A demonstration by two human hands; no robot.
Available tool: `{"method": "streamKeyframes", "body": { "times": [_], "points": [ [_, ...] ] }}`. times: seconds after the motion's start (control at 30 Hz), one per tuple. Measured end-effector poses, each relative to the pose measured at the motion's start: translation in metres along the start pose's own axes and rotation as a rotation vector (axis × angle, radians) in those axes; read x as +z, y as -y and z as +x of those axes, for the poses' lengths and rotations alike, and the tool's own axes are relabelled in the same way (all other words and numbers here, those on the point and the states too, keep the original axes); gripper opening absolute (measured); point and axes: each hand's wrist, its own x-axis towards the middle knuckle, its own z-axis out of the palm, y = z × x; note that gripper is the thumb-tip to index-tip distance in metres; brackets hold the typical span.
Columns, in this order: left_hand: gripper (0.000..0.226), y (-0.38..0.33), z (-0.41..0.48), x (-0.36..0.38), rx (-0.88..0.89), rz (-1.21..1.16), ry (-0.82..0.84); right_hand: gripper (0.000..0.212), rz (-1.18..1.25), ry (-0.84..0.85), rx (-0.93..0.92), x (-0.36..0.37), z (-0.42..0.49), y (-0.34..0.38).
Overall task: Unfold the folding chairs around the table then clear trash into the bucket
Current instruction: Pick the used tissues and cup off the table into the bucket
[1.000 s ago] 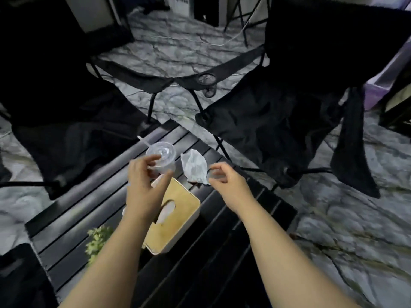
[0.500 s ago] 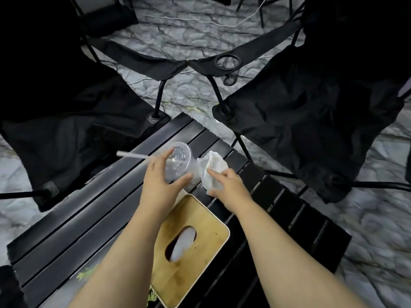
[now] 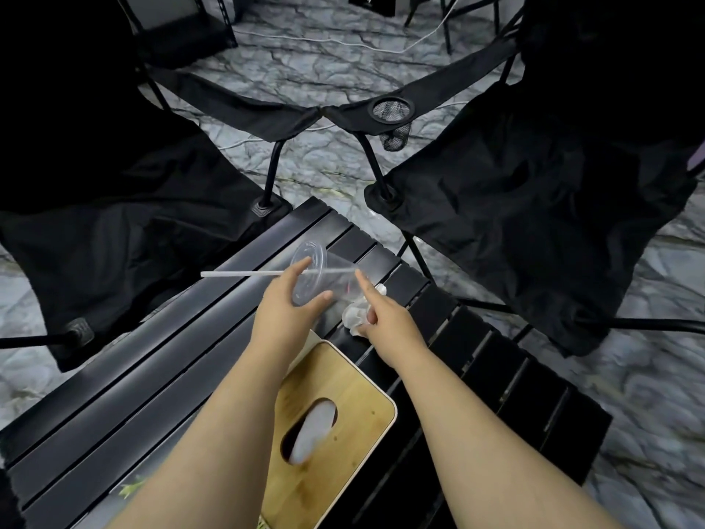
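A clear plastic cup (image 3: 327, 278) with a lid and a white straw (image 3: 244, 274) lies tipped on its side above the black slatted table (image 3: 152, 376). My left hand (image 3: 290, 311) grips it at the lid end. My right hand (image 3: 385, 318) holds a crumpled white tissue (image 3: 354, 315) against the cup's base, index finger stretched along the cup. Two black folding chairs stand unfolded beyond the table, one at the left (image 3: 114, 208) and one at the right (image 3: 534, 208). No bucket is in view.
A tissue box with a wooden lid (image 3: 343, 399) sits on the table under my forearms. A bit of green plant (image 3: 131, 486) shows at the table's near edge. Marble-patterned floor (image 3: 324, 70) with a white cable lies behind the chairs.
The cup has gone from upright to tipped sideways, straw pointing left. My right hand has crumpled the tissue into its palm and moved against the cup. The view has shifted closer.
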Motion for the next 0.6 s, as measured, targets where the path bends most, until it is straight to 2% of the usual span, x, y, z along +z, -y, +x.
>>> {"method": "streamKeyframes", "body": {
  "times": [0.37, 0.6],
  "points": [
    [0.024, -0.004, -0.003, 0.007, 0.079, 0.033, -0.164, 0.075, 0.079, 0.02, -0.022, -0.004, -0.01, -0.006],
    [0.022, -0.016, -0.024, -0.002, 0.131, 0.017, -0.274, 0.05, 0.157, -0.11, -0.03, -0.036, -0.042, -0.01]
  ]
}}
